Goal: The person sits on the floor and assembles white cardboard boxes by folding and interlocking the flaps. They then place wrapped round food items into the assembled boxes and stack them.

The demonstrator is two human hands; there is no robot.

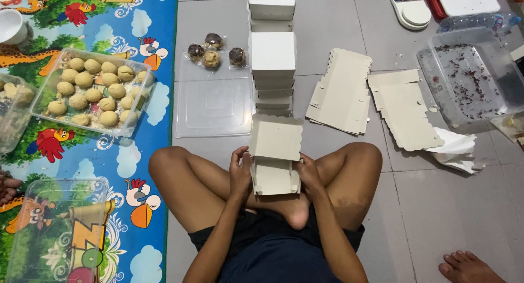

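Grey floor tiles point(453, 217) form the work surface, bordered on the left by a colourful play mat point(139, 168) printed with birds and clouds. A person sits cross-legged on the tiles, holding a half-folded white cardboard box point(275, 157) above the crossed legs. Left hand point(239, 171) grips the box's left side wall, fingers closed on the card; right hand point(310, 171) grips the right side wall in the same manner. The box lid stands open and upright, away from the person. Directly beyond the box stands a stack of finished white boxes point(272, 59). Flat, unfolded box blanks point(341, 92) lie on the tiles to the right of the stack, with further blanks point(404, 108) beside them. A clear plastic lid point(214, 105) lies left of the stack, and 4 wrapped round cakes point(213, 51) rest at its far edge. On the mat, a clear tub of pale round pastries point(93, 89) sits near an empty clear container point(52, 228). A crumb-strewn clear tray point(469, 81) sits at the right. Another person's bare foot point(466, 266) appears at the lower right.
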